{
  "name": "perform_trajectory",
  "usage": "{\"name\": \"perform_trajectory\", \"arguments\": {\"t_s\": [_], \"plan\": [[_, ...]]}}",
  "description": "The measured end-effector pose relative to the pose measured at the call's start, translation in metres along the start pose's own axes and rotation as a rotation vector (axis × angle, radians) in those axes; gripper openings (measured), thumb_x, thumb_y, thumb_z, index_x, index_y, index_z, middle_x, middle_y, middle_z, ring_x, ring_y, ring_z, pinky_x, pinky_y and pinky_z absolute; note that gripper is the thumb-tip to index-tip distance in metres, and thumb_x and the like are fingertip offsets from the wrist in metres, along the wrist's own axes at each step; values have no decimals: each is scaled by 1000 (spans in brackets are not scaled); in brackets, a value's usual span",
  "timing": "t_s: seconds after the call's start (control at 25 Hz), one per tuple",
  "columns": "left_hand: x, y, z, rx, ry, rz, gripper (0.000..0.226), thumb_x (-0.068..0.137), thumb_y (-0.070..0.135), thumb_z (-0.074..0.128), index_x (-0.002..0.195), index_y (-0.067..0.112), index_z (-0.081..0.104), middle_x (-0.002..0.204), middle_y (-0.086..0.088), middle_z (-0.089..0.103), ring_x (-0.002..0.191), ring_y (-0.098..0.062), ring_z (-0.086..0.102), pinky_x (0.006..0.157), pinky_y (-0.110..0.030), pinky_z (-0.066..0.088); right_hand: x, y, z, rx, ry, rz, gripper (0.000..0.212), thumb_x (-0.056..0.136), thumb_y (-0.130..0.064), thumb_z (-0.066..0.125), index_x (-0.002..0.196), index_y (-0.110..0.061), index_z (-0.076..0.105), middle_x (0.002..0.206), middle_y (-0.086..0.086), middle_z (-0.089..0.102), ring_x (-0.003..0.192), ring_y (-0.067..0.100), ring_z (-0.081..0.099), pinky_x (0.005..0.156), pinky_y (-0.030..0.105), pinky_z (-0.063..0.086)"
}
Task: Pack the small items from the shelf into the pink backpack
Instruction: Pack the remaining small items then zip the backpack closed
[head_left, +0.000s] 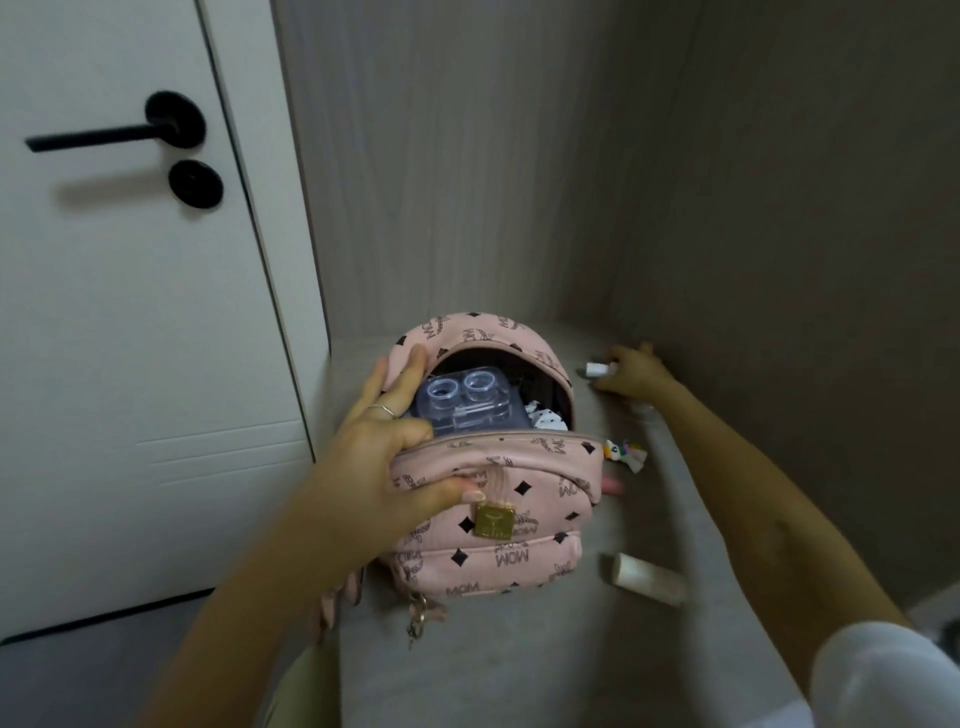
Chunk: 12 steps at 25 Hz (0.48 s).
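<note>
The pink backpack (498, 519) with a dark logo print stands on the grey shelf (519, 675), its top zip wide apart. Inside lie a clear plastic case with two round wells (462, 402) and a white polka-dot cloth (545, 418). My left hand (384, 452) grips the left rim of the opening, thumb on the front panel. My right hand (631, 371) is at the back right corner of the shelf, fingers closed on a small white tube (597, 369). A small unicorn figure (621, 451) and a white cylinder (647, 577) lie to the right of the backpack.
A white door (130, 312) with a black lever handle (114, 132) stands at the left. Grey wood-grain walls (519, 156) close the shelf at the back and right. A pink object (613, 486) peeks out beside the backpack's right side.
</note>
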<state>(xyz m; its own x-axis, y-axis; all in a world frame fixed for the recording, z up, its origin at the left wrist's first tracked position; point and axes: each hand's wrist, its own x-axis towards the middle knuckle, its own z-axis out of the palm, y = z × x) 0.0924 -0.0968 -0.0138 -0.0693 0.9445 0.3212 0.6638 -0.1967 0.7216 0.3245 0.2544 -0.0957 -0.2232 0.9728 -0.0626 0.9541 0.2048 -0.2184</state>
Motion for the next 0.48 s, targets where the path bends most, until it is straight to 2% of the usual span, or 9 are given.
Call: {"name": "perform_trajectory", "arguments": {"t_s": [0.08,0.12,0.16,0.24,0.28,0.32,0.4,0.48], "plan": [[0,0,0,-17,6,-1,52,54,55,64,93,22,71,144,32,5,142,3,-10,114,-26,7,-19,-1,3,167,137,-73,35,84,-22,63,115,-8,53,121,23,39,90,38,55,71,32,49],[-1,0,0,-22,2,4,51,54,54,65,95,25,70,145,32,5,142,2,-9,114,-28,7,-32,-4,4,261,220,-105,26,85,-15,60,108,-5,53,116,22,39,77,34,55,57,29,47],[-4,0,0,-31,-2,11,49,55,54,65,96,28,69,146,31,6,142,2,-10,114,-28,7,-45,-7,3,359,298,-131,19,86,-9,58,103,-3,54,110,21,40,70,29,51,50,27,41],[-10,0,1,-47,-3,37,42,57,53,66,92,32,68,147,30,6,142,2,-10,114,-28,7,-73,-21,-9,615,439,-184,8,84,2,53,90,-4,55,92,16,44,68,23,46,54,24,32],[-14,0,1,-51,-1,56,38,57,54,66,89,34,66,147,29,6,142,2,-11,114,-27,7,-89,-31,-23,834,459,-198,14,83,5,49,83,-9,54,81,12,46,66,20,45,54,22,32],[-18,0,2,-51,1,72,37,57,54,65,88,35,66,148,29,5,141,2,-12,113,-24,6,-110,-41,-38,1108,405,-201,21,84,5,46,79,-14,52,74,7,49,63,17,45,54,21,36],[-26,-1,5,-30,21,97,45,58,56,65,94,29,69,149,28,4,140,4,-14,109,-16,4,-158,-61,-66,1507,175,-291,23,86,1,44,82,-20,54,77,3,55,66,16,54,54,23,45],[-35,0,6,8,35,111,48,57,59,64,94,28,70,150,29,2,140,4,-15,106,-11,2,-209,-76,-79,1587,44,-429,24,82,-3,46,84,-23,59,83,3,60,74,18,61,57,27,50]]}}
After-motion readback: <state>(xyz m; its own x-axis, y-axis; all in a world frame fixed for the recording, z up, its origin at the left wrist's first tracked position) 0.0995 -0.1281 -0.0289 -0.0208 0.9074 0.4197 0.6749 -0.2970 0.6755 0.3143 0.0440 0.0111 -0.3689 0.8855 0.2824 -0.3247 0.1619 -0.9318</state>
